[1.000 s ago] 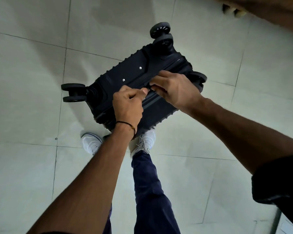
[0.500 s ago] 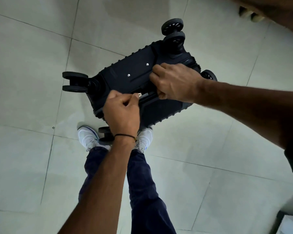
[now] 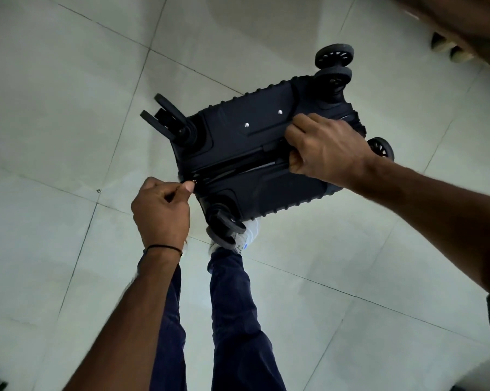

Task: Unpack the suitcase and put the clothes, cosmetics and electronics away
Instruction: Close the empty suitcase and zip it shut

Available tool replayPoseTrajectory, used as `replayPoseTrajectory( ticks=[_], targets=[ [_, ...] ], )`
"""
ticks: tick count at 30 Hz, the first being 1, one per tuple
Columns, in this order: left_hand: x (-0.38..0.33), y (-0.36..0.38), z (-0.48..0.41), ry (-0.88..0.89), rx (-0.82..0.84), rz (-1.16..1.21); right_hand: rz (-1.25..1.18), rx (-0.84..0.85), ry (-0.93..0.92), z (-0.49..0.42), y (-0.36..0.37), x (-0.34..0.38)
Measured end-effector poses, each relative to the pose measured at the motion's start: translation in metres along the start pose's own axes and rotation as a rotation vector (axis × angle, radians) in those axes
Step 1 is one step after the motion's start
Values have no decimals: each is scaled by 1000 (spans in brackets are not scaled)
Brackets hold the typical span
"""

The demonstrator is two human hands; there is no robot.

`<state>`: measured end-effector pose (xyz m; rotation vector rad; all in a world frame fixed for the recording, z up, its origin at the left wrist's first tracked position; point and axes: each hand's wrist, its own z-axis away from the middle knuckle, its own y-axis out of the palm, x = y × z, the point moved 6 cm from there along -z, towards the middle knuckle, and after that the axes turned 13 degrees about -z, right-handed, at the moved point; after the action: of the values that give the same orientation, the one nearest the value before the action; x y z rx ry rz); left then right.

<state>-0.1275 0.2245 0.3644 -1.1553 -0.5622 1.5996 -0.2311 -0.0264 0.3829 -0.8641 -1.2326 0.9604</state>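
Left hand (image 3: 160, 210) pinches zipper pull (image 3: 193, 181); right hand (image 3: 327, 149) grips suitcase (image 3: 238, 142).
Thumb and forefinger close on the pull at the case's left corner; the right hand's fingers curl over the seam at the opposite end. The black suitcase sits wheels (image 3: 334, 56) upward over the tiled floor (image 3: 69, 108), just ahead of a white shoe (image 3: 248, 232).

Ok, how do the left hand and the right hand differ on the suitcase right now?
The left hand pinches the small zipper pull at one corner of the suitcase; the right hand grips the shell at the opposite end, fingers curled over it. The left wrist wears a thin black band; the right wrist is bare. Both sit along the zipper seam on the wheeled end.
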Motion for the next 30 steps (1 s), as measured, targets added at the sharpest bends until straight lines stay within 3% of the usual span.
replayPoseTrajectory(
  ticks=[8, 14, 19, 24, 27, 30],
  targets=[
    [22, 16, -10, 77, 76, -121, -46, -33, 197, -4, 2, 29],
    [6, 18, -21, 296, 180, -25, -134, 6, -58, -35, 33, 121],
    [10, 1, -36, 388, 134, -155, -109, 97, 48, -54, 52, 132],
    [14, -6, -47, 366, 164, -355, -14, 208, 65, -69, 51, 145],
    [20, -3, -55, 300, 198, -263, -9, 224, -18, -79, 52, 155],
    [31, 1, -60, 237, 244, -83, -60, 199, 66, -92, 52, 150]
  ],
)
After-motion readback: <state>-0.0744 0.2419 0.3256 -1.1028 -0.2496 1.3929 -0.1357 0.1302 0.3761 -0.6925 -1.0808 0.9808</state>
